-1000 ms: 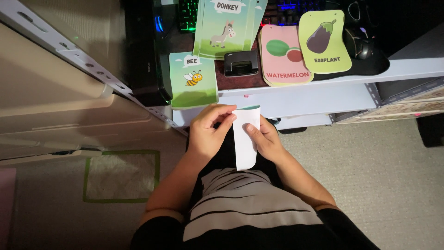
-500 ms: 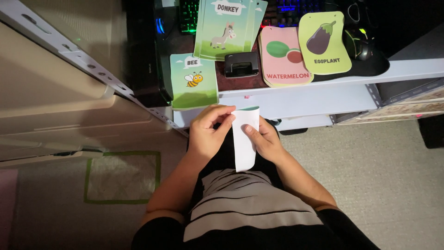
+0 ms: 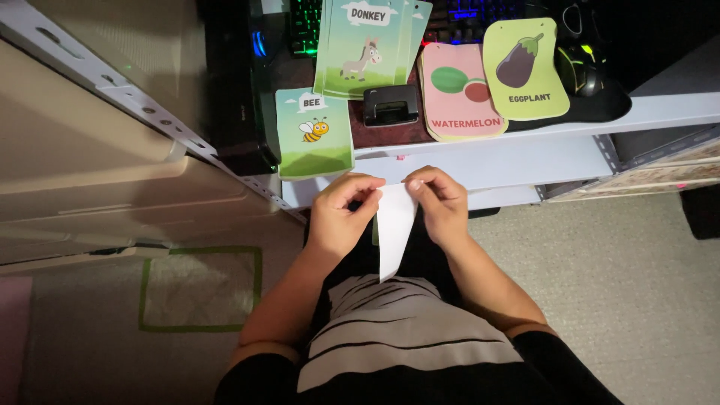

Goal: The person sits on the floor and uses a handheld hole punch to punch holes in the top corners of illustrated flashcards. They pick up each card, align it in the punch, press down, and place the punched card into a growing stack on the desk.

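Both the left hand (image 3: 341,217) and right hand (image 3: 442,204) pinch the top edge of a white card (image 3: 393,229) that hangs below them, looking light, thin and bendable.

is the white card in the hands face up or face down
Face down toward the camera: the white card, pinched at its top by the left hand and right hand, shows only a blank white side.

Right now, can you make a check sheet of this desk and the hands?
Surface: grey shelf, cards lying on it.
Job's things: white card, back facing up, held at its top edge.
Clutter: bee card, donkey card, melon card, eggplant card, hole punch, keyboard, mouse.
Grip: left hand and right hand both pinch the white card.
Cables: nothing seen.
Surroundings: carpet, green-edged mat.
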